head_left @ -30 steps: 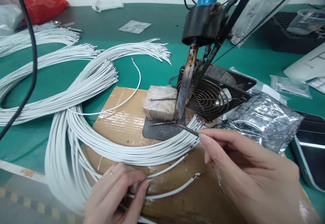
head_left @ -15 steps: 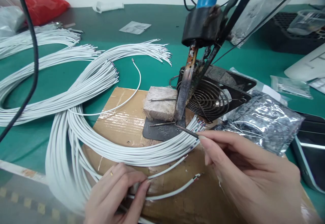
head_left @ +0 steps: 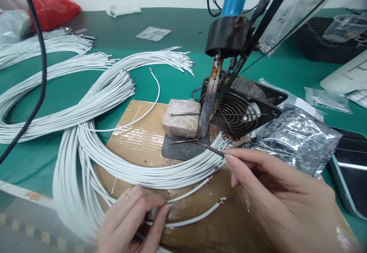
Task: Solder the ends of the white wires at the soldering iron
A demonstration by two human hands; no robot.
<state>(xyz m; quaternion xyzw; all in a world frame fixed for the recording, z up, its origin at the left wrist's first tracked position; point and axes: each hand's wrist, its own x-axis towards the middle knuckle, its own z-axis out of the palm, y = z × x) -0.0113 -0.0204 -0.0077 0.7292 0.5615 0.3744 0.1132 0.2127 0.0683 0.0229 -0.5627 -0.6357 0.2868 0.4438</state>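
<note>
My right hand (head_left: 275,184) pinches a thin dark metal rod (head_left: 212,150) between thumb and fingertips. Its far end sits at or just below the tip of a blue-handled soldering iron (head_left: 207,109), held in a black stand; contact is hard to tell. My left hand (head_left: 134,214) has thumb and forefinger closed on a white cable (head_left: 190,192), whose stripped end points right. Below it, another white cable (head_left: 197,218) shows coloured wires at its end. Beside the iron, a second metal rod (head_left: 183,141) lies on a dark pad (head_left: 174,151).
A pale block (head_left: 180,125) carries another rod. Bundled white cables (head_left: 143,174) curve across the cardboard (head_left: 137,142) and green mat. A black fan (head_left: 235,111), a silvery bag (head_left: 298,134) and a phone-like device (head_left: 352,172) stand right. A black cord (head_left: 41,65) hangs left.
The view has shifted slightly, so the iron and background appear a little lower. Both hands keep their grips, and the rod's end stays by the iron tip.
</note>
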